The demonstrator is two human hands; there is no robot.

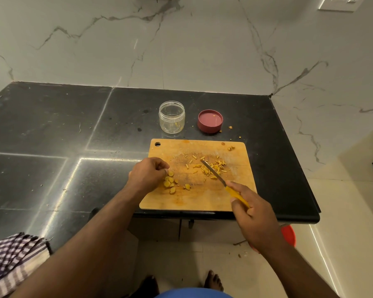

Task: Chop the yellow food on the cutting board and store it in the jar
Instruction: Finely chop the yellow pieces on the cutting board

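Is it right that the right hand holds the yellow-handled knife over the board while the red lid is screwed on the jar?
Not quite. The head view shows the red lid lying off the jar, beside it on the counter. The right hand does hold the knife over the board.

Yellow food on brown board; yellow knife handle; pink lid; black counter; checked purple-and-white cloth.
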